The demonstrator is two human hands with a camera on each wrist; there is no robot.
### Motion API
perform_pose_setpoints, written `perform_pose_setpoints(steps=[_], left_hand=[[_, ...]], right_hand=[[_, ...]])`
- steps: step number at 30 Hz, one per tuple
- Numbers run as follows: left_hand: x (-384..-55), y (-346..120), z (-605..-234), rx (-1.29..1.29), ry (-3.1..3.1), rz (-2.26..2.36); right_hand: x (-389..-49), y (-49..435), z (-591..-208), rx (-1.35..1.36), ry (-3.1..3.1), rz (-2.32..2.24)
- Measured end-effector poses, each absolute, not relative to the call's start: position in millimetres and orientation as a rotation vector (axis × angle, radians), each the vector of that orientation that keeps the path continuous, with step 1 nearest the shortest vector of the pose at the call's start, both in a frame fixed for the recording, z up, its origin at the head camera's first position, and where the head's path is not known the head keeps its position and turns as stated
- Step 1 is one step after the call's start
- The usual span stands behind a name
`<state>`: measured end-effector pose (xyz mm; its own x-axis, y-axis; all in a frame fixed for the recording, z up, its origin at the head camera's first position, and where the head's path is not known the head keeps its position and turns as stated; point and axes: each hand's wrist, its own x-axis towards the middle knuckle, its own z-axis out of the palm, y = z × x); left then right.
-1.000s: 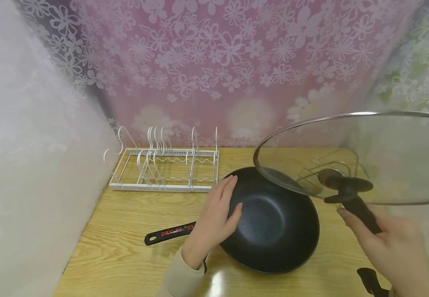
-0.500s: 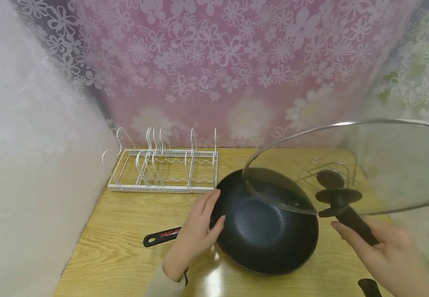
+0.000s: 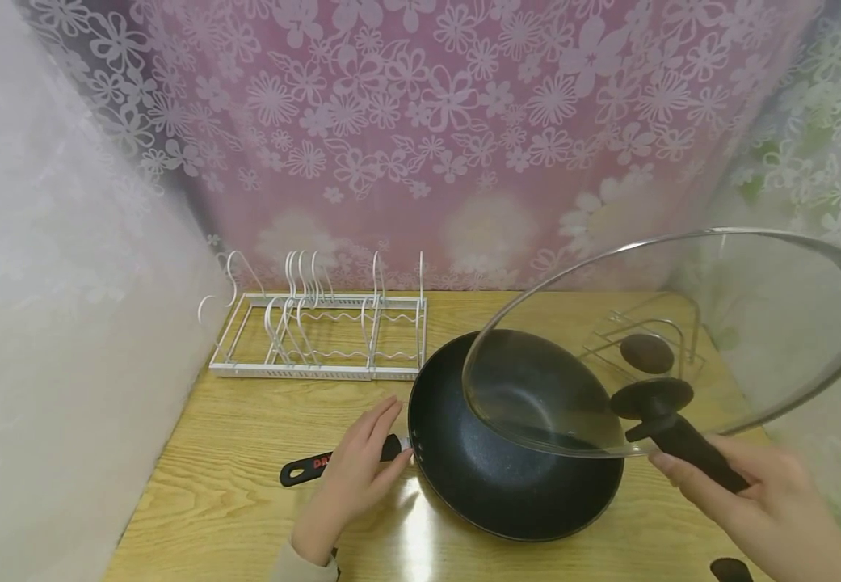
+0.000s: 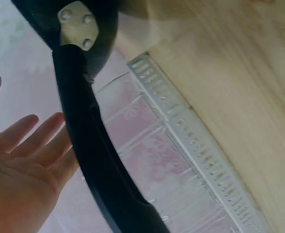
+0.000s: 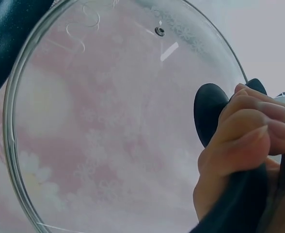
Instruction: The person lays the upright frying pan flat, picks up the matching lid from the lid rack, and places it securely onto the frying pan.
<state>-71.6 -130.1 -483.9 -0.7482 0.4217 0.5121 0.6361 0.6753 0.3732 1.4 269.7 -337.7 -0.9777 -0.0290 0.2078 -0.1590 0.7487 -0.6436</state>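
A black wok [image 3: 507, 505] stands on the wooden table, its long black handle [image 4: 91, 131] pointing left. Over that handle, close to the wok's rim, is my left hand [image 3: 351, 473], its fingers extended. The left wrist view shows the palm and fingers [image 4: 45, 143] beside the handle, not curled round it. My right hand [image 3: 765, 485] grips the black handle [image 3: 700, 453] of a large glass lid [image 3: 776, 323] with a metal rim. The lid is tilted above the wok's right side. Curled fingers [image 5: 249, 141] wrap the lid's handle in the right wrist view.
A white wire rack [image 3: 318, 372] with upright loops lies at the back left. Through the lid, a small wire stand [image 3: 692, 356] and a dark oval [image 3: 645, 353] show. Pink floral curtain [image 3: 427, 121] hangs behind. A dark rounded object [image 3: 731, 570] sits at the lower right.
My left hand has moved from the wok's left rim leftward and down to the handle. The lid has shifted left and lower, tilting more over the wok, still in my right hand.
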Motion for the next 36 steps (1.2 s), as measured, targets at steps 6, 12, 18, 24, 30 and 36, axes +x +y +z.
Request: perform_pose_setpoints(steps=[6,12,18,24,30,36], left_hand=[[-71,-135,-492,-0.786,-2.552,-0.721],[-70,-142,-498,-0.731,-2.591,-0.704],[-67,-145,-502,-0.680,-2.651,-0.726],[-66,-146,-506,-0.643,-2.679,-0.668],[-67,-146,-507,-0.632,-2.698,-0.684],[-66,-147,-507,-0.628,-2.707,-0.676]], right_hand=[[-2,266,-334,0.051,-2.870,1.070],[-9,267,-336,0.012,-2.959,1.110],[-16,262,-335,0.137,-2.892,1.110],[-21,255,-332,0.263,-2.844,1.049],[-31,247,-331,0.329,-2.922,1.053],[-42,239,-332,0.373,-2.908,1.135]])
